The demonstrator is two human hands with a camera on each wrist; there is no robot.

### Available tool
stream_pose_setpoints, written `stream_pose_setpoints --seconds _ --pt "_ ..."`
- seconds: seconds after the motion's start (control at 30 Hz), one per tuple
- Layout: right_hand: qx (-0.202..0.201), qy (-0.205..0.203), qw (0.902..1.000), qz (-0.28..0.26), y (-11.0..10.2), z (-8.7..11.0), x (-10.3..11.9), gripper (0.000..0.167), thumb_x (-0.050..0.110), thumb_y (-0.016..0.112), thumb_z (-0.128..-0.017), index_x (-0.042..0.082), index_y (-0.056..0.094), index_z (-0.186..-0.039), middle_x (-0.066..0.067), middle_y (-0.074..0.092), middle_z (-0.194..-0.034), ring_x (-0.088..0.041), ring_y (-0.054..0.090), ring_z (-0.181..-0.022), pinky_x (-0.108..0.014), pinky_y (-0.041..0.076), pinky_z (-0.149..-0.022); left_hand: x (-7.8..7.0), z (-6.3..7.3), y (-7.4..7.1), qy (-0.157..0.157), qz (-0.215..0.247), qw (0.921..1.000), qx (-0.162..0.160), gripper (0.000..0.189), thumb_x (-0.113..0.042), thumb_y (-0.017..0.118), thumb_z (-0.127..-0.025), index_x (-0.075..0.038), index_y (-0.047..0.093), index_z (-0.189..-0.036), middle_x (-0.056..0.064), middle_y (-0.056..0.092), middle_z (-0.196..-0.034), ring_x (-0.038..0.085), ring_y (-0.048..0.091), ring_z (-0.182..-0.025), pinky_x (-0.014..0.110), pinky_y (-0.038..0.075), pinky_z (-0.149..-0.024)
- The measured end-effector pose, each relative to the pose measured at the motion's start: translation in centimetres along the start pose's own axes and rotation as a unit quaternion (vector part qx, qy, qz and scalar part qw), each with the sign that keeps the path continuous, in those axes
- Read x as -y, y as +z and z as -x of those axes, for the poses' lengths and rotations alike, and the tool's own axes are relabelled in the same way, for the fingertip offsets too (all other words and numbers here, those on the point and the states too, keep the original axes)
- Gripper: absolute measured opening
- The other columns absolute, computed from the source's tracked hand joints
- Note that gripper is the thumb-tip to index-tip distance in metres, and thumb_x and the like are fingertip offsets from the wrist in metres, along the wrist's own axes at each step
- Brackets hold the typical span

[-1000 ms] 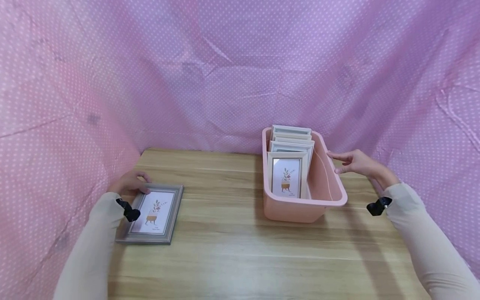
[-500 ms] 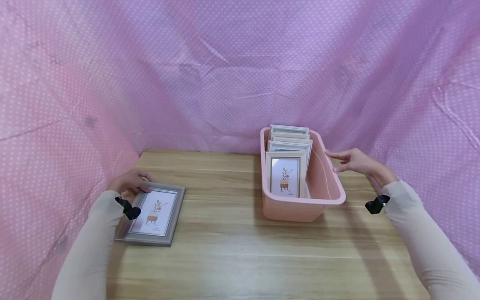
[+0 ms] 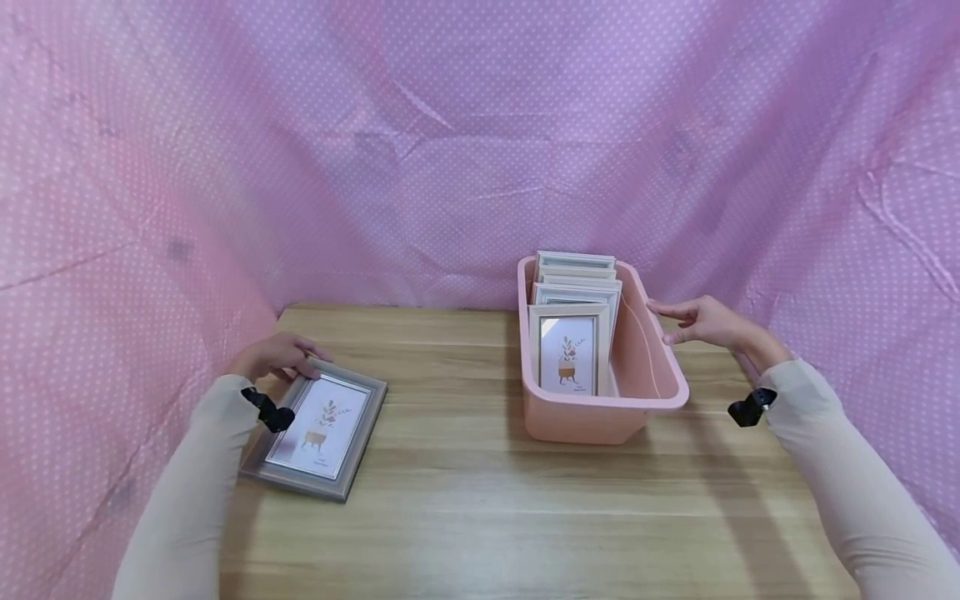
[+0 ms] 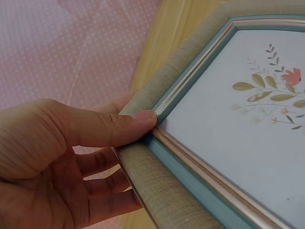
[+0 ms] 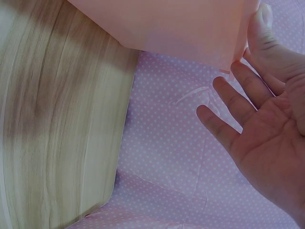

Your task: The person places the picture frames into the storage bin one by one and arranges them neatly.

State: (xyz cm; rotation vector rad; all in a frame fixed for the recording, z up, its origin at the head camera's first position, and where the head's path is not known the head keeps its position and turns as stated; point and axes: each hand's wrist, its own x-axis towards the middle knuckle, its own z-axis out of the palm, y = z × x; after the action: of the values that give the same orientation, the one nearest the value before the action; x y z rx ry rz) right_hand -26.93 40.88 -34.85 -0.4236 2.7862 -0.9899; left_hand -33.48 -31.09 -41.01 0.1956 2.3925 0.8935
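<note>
My left hand (image 3: 276, 353) pinches the upper left corner of a grey picture frame (image 3: 321, 427) at the table's left side. In the left wrist view the thumb (image 4: 136, 125) presses the frame's front face while the other fingers reach underneath. A plant-and-pot print shows behind its glass. On the right, my right hand (image 3: 708, 322) touches the outer rim of a pink plastic bin (image 3: 588, 422) with thumb and index finger. Its other fingers (image 5: 219, 125) extend away from the bin, fairly straight. Several light-coloured picture frames (image 3: 572, 310) stand upright in a row along the bin's left side.
The wooden table (image 3: 450, 500) carries the bin at its back right. Pink polka-dot cloth (image 3: 465, 167) hangs behind and on both sides, close to the table's edges. Inside the bin, bare floor shows right of the upright frames.
My left hand has shifted slightly right with the grey picture frame, which has turned clockwise and appears tilted. The right hand stays at the bin's rim.
</note>
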Motion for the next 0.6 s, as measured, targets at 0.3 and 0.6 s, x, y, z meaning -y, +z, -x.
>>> stream_pose_setpoints --seconds 0.3,0.6 --pt "-0.002 0.006 0.9999 0.014 -0.1 0.0 0.6 0.068 0.014 0.083 -0.084 0.0 0.052 -0.142 -0.015 0.046 -0.148 -0.039 0.051 -0.131 -0.05 0.05 -0.107 -3.4 -1.1 0.3 0.04 -0.023 0.9989 0.011 0.04 -0.013 0.073 -0.089 -0.001 0.068 -0.127 0.012 0.074 -0.112 0.02 0.063 -0.091 0.038 0.058 -0.072" --pt "0.001 0.017 0.9998 0.009 0.1 0.0 0.2 0.069 0.014 0.083 -0.084 0.0 0.051 -0.144 -0.017 0.045 -0.15 -0.041 0.049 -0.133 -0.056 0.046 -0.109 -6.3 -1.6 0.5 0.061 -0.045 0.9967 0.026 0.04 -0.014 0.074 -0.088 -0.001 0.069 -0.126 0.014 0.07 -0.117 0.022 0.063 -0.094 0.038 0.058 -0.073"
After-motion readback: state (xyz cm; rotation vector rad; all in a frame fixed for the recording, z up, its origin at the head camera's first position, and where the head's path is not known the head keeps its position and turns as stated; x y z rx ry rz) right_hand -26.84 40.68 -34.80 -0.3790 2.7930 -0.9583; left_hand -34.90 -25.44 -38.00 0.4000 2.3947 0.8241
